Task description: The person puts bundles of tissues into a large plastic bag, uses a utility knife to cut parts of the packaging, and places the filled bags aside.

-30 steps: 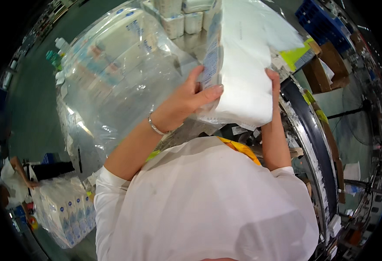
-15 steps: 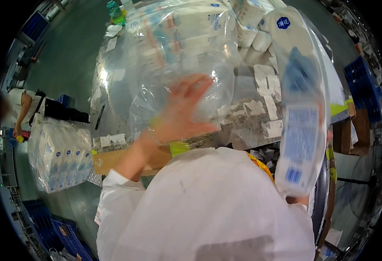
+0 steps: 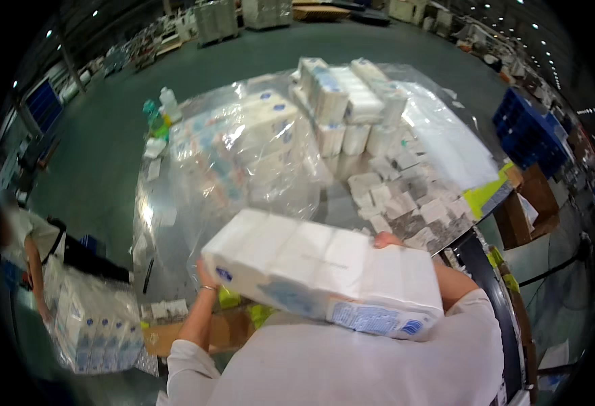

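Note:
A long white, plastic-wrapped pack of tissue paper point(image 3: 311, 264) with blue print lies tilted across the front of my body, above the near edge of the table. My left hand point(image 3: 206, 276) grips its left end; part of those fingers is hidden by the pack. At the right part of its far side, my right hand point(image 3: 387, 240) holds on, fingertips curled over the top. Just beyond the pack, a large clear plastic bag point(image 3: 307, 193) lies on the table with several similar packs point(image 3: 260, 118) inside.
Loose packs point(image 3: 351, 101) are stacked at the far side, beside flat white plastic sheets point(image 3: 439, 142). Paper scraps point(image 3: 406, 196) litter the table's right. Bottles point(image 3: 155, 118) stand far left, a black pen point(image 3: 148, 276) nearer. At left, a person point(image 3: 37, 237) touches a bagged bundle point(image 3: 98, 325).
The tissue pack has swung from upright at the right to lying across my front. My left hand has left the clear bag and taken its left end. The view has tipped upward.

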Motion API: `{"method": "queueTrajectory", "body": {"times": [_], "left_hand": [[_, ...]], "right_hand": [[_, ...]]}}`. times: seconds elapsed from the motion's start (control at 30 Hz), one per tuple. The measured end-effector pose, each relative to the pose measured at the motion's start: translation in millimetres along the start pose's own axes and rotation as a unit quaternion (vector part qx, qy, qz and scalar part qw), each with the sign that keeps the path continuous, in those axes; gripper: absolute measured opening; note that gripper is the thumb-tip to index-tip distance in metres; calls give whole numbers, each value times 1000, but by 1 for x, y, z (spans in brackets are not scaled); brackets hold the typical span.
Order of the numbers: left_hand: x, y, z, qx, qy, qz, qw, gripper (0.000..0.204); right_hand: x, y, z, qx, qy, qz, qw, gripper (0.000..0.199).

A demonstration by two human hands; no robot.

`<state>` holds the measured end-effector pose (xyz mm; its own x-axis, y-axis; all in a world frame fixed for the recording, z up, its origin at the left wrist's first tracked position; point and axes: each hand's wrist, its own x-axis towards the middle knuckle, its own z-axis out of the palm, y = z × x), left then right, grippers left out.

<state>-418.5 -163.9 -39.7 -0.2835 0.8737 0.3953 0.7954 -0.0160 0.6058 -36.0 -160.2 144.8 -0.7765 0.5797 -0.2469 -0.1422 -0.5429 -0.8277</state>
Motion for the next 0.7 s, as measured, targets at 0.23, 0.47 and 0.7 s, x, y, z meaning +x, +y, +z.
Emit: {"method": "queueTrajectory", "body": {"times": [0.23, 0.47, 0.7], "left_hand": [[96, 118, -129, -375, -109, -135, 911, 24], [43, 138, -140, -143, 41, 62, 987, 12], [-1, 112, -142, -176, 44, -11, 983, 8]], "right_hand": [[48, 28, -14, 50, -25, 7, 998, 56], [90, 57, -29, 145, 53, -39, 987, 56], [51, 48, -43, 302, 160, -169, 925, 65]]}}
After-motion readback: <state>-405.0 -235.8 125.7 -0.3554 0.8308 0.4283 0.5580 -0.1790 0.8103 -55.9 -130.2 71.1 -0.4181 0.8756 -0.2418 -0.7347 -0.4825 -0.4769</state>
